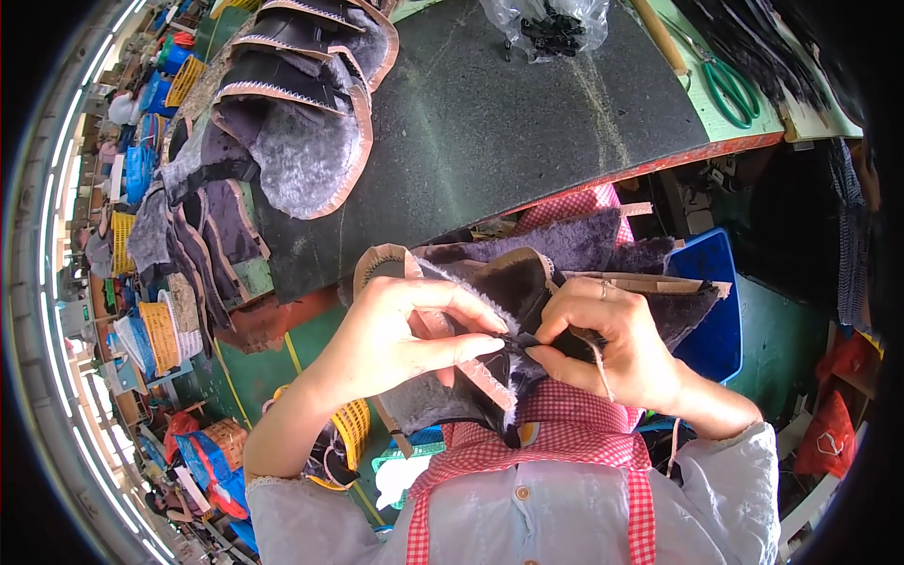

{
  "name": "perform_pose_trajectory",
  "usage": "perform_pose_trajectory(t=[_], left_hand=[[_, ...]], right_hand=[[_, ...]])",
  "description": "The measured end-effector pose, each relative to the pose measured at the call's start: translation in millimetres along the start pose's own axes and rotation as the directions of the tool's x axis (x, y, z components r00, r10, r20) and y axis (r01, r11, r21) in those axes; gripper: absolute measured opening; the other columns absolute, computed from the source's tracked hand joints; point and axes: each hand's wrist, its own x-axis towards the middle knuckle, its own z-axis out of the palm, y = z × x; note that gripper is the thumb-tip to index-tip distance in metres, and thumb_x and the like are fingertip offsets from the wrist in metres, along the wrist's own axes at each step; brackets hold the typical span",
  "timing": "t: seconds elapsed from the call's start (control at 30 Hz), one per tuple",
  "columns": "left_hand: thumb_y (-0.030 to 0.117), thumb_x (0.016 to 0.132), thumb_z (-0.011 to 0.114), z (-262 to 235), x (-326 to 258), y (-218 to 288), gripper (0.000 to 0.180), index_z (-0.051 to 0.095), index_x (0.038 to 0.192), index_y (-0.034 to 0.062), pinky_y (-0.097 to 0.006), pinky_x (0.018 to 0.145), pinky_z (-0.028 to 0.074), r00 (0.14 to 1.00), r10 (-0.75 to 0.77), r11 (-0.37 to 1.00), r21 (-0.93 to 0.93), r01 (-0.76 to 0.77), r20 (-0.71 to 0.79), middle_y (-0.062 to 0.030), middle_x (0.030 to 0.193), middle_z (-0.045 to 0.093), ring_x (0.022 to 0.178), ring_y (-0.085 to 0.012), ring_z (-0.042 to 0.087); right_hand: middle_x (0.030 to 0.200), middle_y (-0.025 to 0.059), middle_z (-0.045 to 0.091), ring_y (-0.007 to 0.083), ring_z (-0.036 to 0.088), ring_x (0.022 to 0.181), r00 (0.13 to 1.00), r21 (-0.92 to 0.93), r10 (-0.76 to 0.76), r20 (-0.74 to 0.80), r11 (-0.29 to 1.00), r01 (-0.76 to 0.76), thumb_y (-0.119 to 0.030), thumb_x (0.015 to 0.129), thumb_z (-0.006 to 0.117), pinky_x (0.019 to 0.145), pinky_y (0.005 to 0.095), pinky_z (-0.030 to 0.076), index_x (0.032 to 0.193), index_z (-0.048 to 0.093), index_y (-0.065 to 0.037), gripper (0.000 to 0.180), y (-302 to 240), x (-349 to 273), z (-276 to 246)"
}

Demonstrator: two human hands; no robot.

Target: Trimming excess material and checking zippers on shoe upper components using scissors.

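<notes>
Over my lap, my left hand [391, 325] pinches a dark fur-lined piece [490, 381] with tan edging, thumb and forefinger closed on its edge. Facing it, my right hand [612, 344] is closed in a pinch on the same dark edge, the fingertips of both hands almost touching. A thin tan strip [600, 369] hangs by the right fingers. The exact bit between the fingertips is too small to make out. More dark fur-lined pieces [565, 235] with tan borders lie just beyond my hands, partly over a blue bin [720, 330].
A dark-topped table [490, 122] spans ahead, with stacked grey fur-lined pieces [311, 160] at its left. A clear plastic bag [551, 28] of small black parts lies at the far edge. Green-handled scissors [730, 92] rest at right. A yellow basket [353, 428] stands below left.
</notes>
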Motion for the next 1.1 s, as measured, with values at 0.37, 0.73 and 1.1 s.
perform_pose_trajectory(t=[0.37,0.73,1.1], left_hand=[[0.000,0.085,0.074,3,2,6,0.015,0.072,0.100,-0.0022,-0.020,0.050,0.048,1.000,0.005,0.997,0.076,-0.005,0.001,-0.0066,0.085,0.072,0.057,-0.0075,0.063],[0.004,0.090,0.070,1,5,-1,0.009,0.069,0.098,-0.0017,-0.021,0.052,0.050,0.999,0.028,0.998,0.051,-0.029,0.021,-0.0041,0.084,0.070,0.060,-0.0066,0.064],[0.001,0.095,0.062,11,-1,-8,0.006,0.063,0.100,-0.0023,-0.020,0.057,0.049,0.981,0.175,0.977,0.141,-0.162,-0.086,-0.0026,0.079,0.067,0.063,-0.0061,0.063]], right_hand=[[0.082,0.0069,0.065,0.0197,0.063,0.076,0.999,0.031,-0.025,-0.022,0.999,0.025,0.003,0.073,0.080,0.068,0.0314,0.049,0.082,0.067,-0.001,0.016,-7,5,2],[0.089,0.0058,0.066,0.0231,0.065,0.079,0.994,-0.002,-0.098,-0.056,0.995,0.098,-0.002,0.073,0.081,0.070,0.0329,0.052,0.088,0.069,-0.004,0.018,-1,3,4],[0.077,0.0001,0.052,0.0161,0.056,0.066,0.877,-0.145,-0.480,0.016,0.867,0.477,-0.013,0.066,0.081,0.055,0.0311,0.048,0.092,0.075,-0.011,0.026,17,3,17]])
